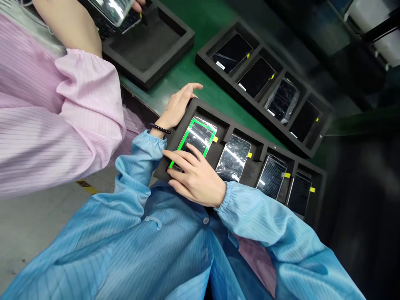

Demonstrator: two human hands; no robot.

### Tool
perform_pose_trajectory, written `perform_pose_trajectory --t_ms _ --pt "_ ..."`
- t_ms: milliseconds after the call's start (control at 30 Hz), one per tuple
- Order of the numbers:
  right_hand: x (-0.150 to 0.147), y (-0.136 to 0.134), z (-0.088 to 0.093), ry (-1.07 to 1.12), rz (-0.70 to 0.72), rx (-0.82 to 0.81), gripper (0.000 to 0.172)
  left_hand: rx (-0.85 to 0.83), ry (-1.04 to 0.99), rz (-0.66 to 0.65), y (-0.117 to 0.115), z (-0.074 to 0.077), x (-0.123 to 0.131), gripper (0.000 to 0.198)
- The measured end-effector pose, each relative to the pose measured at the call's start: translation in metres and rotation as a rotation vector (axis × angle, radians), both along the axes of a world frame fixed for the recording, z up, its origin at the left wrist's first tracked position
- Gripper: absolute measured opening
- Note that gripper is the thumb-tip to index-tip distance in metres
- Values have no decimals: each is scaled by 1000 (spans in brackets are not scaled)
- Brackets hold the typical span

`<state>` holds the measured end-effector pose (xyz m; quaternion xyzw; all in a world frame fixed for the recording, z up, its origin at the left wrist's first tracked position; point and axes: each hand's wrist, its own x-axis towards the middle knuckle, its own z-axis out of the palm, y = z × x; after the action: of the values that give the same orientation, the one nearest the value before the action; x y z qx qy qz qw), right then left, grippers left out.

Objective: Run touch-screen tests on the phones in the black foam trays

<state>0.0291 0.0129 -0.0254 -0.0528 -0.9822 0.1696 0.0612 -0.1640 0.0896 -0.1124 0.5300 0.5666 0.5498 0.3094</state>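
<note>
A black foam tray [215,114] lies in front of me with phones in its compartments. The phone [197,134] in the leftmost compartment is lit, with a bright green border on its screen and a yellow tab at its edge. My right hand [200,177] is over its lower part, fingers spread, one fingertip at the screen. My left hand [177,107], with a black beaded bracelet, rests along the tray's left end with fingers stretched out. To the right sit a phone with a shiny film [234,158], a phone showing lines of text [272,177] and a dark-screened phone [299,193].
Behind stands a second foam tray [229,81] of phones, one in a clear bag [283,100]. Another tray [146,79] lies at upper left on the green table [206,89]. Close on my left is a co-worker's pink sleeve [90,100], the hand near a clear-covered device [115,8].
</note>
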Motion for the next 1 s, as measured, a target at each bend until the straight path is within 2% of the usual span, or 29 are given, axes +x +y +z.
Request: perform_pose_trajectory --t_ms 200,333,533,767,867,1000 --pt "0 7 2 -9 15 7 34 -7 10 -5 0 0 -1 65" --pt "22 6 8 -11 -3 9 33 -18 24 -11 -1 2 -1 67" --pt "64 5 24 -59 -106 18 34 -44 38 -34 -2 5 -2 68" --pt "65 20 45 33 -277 125 33 -46 74 -21 -3 5 -2 70" --pt "61 32 41 20 -362 188 34 -35 74 -17 -4 6 -2 69" --pt "50 52 23 -39 -482 208 38 -32 84 -4 -5 8 0 67"
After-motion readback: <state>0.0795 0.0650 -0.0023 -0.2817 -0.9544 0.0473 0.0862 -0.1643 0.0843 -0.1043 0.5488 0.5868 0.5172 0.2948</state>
